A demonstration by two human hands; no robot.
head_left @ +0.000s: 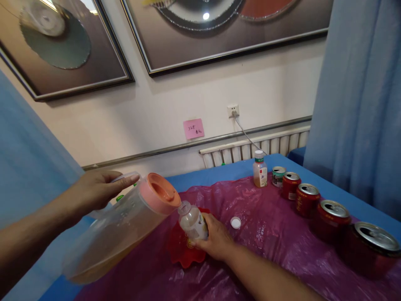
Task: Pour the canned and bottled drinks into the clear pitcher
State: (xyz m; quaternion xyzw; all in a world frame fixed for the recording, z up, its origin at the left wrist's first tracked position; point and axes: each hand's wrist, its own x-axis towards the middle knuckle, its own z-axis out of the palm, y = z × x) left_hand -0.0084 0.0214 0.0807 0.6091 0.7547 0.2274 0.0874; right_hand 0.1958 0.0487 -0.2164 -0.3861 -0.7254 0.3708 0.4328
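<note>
Head view, with the red scalloped dish [184,251] as landmark: the large clear pitcher [115,234] hangs left of it and nearest the wearer, tilted well over. Its long axis slants from the base at lower left up to the pink-orange lid [161,192] at upper right; brownish liquid lies along its lower side. The left hand [103,188] is closed on the pitcher's handle, thumb along the top.

Over the dish, the right hand [216,236] curls around the small bottle [194,223], fingers partly hidden. This bottle leans, its uncapped mouth up and left towards the lid, its base down and right. Whether mouth and lid touch, I cannot tell. Bottle and right hand hide part of the dish, which sits on the purple plastic sheet [247,246].

Right of the dish lies a white cap [235,223]. Farther right, a row of opened cans [363,255] recedes from a large dark red one to a small green-and-white one. At its far end, beyond the dish and to the right, a capped bottle [260,171] stands upright.

Behind all this come the radiator [275,145], a pink note [193,128], a wall socket [233,110] and framed pictures [234,46].
</note>
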